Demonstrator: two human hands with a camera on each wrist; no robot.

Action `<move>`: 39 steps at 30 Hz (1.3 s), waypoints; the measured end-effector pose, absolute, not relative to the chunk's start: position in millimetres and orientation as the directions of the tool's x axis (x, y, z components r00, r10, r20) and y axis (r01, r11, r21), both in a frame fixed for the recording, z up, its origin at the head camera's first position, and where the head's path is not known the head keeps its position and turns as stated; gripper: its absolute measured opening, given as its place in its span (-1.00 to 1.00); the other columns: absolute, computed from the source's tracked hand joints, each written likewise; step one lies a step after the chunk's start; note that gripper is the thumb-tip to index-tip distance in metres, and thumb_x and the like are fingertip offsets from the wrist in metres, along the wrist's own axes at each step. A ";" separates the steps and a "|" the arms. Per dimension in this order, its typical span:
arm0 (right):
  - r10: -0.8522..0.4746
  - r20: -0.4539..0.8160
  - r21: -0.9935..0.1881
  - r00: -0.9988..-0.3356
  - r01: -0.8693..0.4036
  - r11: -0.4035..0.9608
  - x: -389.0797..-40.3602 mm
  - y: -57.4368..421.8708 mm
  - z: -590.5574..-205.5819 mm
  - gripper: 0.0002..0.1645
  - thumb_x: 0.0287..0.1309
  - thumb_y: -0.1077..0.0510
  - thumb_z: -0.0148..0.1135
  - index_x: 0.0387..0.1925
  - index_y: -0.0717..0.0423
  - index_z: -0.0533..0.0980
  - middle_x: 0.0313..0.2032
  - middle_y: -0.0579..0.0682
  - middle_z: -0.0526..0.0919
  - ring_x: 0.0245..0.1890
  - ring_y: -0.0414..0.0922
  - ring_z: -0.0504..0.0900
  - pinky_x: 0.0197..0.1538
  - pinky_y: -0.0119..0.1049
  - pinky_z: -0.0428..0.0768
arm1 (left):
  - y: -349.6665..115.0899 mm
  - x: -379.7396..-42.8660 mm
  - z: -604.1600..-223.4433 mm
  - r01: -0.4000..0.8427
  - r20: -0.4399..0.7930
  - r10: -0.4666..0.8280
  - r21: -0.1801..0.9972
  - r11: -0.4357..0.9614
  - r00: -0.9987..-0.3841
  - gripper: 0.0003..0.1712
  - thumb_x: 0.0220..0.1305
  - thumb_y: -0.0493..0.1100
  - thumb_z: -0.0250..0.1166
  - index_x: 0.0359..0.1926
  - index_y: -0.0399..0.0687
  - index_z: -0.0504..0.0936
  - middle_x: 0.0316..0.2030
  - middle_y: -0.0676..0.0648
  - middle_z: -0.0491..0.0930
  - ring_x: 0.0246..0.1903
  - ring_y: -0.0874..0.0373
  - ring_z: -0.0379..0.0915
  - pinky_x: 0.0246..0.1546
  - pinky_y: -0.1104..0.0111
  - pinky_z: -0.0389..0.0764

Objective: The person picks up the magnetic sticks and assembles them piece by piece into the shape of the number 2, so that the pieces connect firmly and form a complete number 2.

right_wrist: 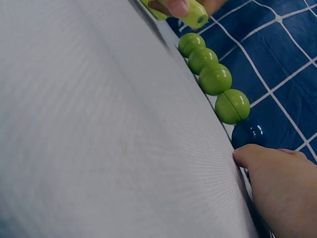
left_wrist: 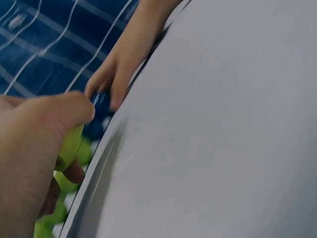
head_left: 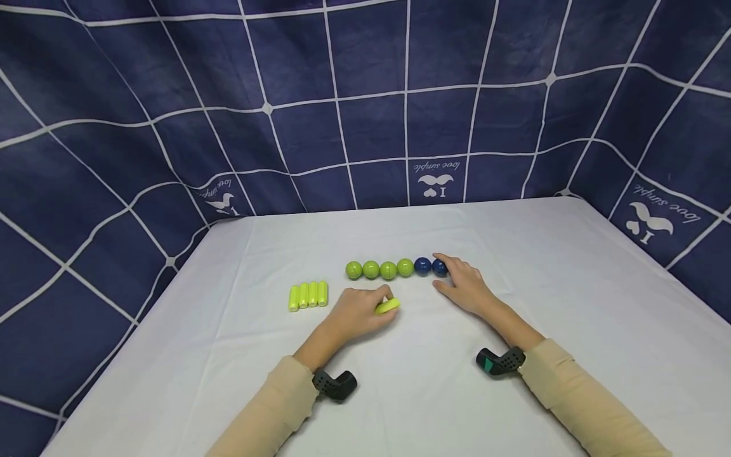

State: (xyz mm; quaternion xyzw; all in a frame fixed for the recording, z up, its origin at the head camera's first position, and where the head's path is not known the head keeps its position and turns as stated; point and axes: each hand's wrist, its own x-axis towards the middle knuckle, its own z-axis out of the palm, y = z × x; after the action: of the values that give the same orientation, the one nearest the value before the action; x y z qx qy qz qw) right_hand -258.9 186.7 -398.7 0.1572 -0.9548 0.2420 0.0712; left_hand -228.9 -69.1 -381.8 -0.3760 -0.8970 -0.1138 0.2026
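Observation:
My left hand (head_left: 356, 312) grips a short yellow-green cylinder (head_left: 388, 306) above the table, in front of the row of balls. In the right wrist view this cylinder (right_wrist: 194, 15) has a small dark hole in its end. The row has several glossy green balls (head_left: 388, 270), then a dark blue ball (head_left: 422, 266) and a second blue ball (head_left: 440, 268) at its right end. My right hand (head_left: 465, 287) has its thumb and fingers round that end ball, partly covering it. The left wrist view shows the right hand (left_wrist: 126, 62) there too.
Several matching yellow-green cylinders (head_left: 308, 295) lie side by side to the left on the white-covered table (head_left: 411, 393). Navy cloth (head_left: 365, 127) with white grid lines hangs behind the table and along its sides. A black camera band (head_left: 337, 385) sits on the left wrist, another (head_left: 501, 362) on the right.

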 end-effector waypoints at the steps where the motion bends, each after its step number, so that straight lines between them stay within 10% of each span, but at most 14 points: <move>1: -0.266 0.213 -0.440 -0.940 -0.335 0.833 -258.9 186.5 -398.7 -0.26 0.18 -0.03 0.05 0.33 0.04 0.06 0.24 0.22 0.28 0.23 0.19 0.24 0.18 0.20 0.15 | -62.6 -226.2 -381.2 0.718 0.395 0.637 0.088 0.691 -0.662 -0.76 0.11 0.12 0.17 -0.31 0.11 0.51 -0.70 0.21 0.42 -0.72 0.39 0.22 -0.66 0.51 0.27; 12: -0.185 0.220 -0.566 -0.958 -0.280 0.775 -259.0 184.1 -400.3 -0.38 0.17 0.09 0.10 0.22 0.22 0.21 0.17 0.31 0.31 0.21 0.22 0.27 0.22 0.14 0.20 | -52.1 -241.9 -390.7 0.489 0.160 0.493 0.566 0.664 -0.855 -0.71 0.07 0.14 0.26 -0.23 0.13 0.60 -0.34 0.14 0.59 -0.37 0.30 0.44 -0.26 0.40 0.46; 19: 0.053 0.251 -0.823 -0.967 -0.184 0.537 -241.7 176.6 -399.2 -0.46 0.21 0.03 0.08 0.14 0.22 0.27 -0.05 0.26 0.50 -0.16 0.05 0.54 -0.21 -0.32 0.52 | -59.3 -251.3 -399.5 0.321 0.074 0.448 0.800 0.506 -0.891 -0.65 0.08 0.05 0.29 -0.17 -0.06 0.60 -0.35 -0.01 0.61 -0.47 0.28 0.38 -0.38 0.44 0.44; 29: -0.184 0.157 -0.876 -0.970 -0.223 0.427 -217.0 158.0 -395.2 -0.62 0.22 -0.05 0.05 -0.08 0.14 0.37 -0.40 0.11 0.54 -0.50 -0.22 0.45 -0.44 -0.40 0.47 | -62.8 -253.5 -401.4 0.248 0.050 0.468 0.894 0.372 -0.882 -0.67 0.22 -0.03 0.17 -0.13 -0.19 0.54 -0.40 -0.25 0.61 -0.67 0.20 0.26 -0.61 0.48 0.31; 39: -0.291 0.176 -0.802 -0.941 -0.308 0.512 -225.9 158.4 -396.3 -0.57 0.06 -0.01 0.24 -0.13 0.12 0.33 -0.52 -0.05 0.43 -0.55 -0.23 0.35 -0.50 -0.44 0.36 | -60.9 -253.8 -395.7 0.256 0.059 0.440 0.878 0.404 -0.896 -0.70 0.18 0.03 0.20 -0.18 -0.05 0.56 -0.52 0.02 0.57 -0.68 0.25 0.25 -0.58 0.48 0.30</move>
State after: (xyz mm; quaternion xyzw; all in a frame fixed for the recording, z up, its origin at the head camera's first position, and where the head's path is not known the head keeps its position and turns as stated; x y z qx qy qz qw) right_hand -225.9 158.4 -396.3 0.1722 -0.8695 0.4628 0.0095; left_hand -253.8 -60.9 -395.7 -0.2089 -0.8330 -0.5041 -0.0912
